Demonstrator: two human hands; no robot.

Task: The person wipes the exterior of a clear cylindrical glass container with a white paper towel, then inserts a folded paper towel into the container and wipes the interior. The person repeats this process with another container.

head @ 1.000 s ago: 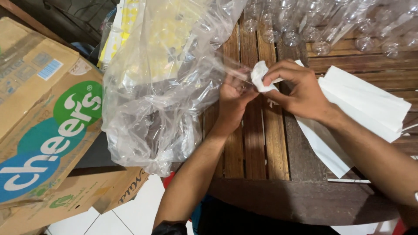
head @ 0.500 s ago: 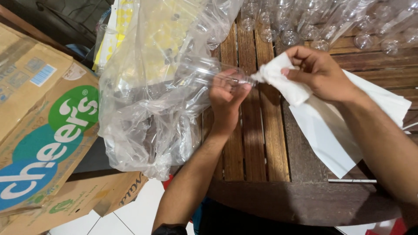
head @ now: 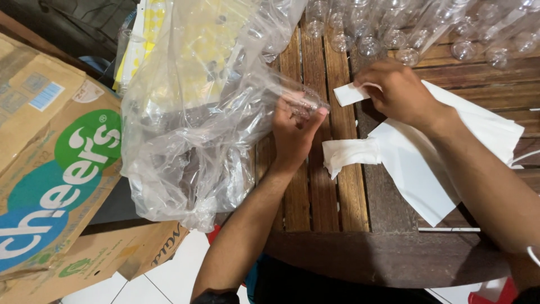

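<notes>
Crowding the table [head: 315,202]: plastic bag [head: 191,129], empty bottles [head: 405,34].

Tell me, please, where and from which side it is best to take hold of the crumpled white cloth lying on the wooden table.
Probably pinch the crumpled white cloth at its bunched left end, coming from above: that end lies free on the wooden table, while its right end meets the white sheets.
</notes>
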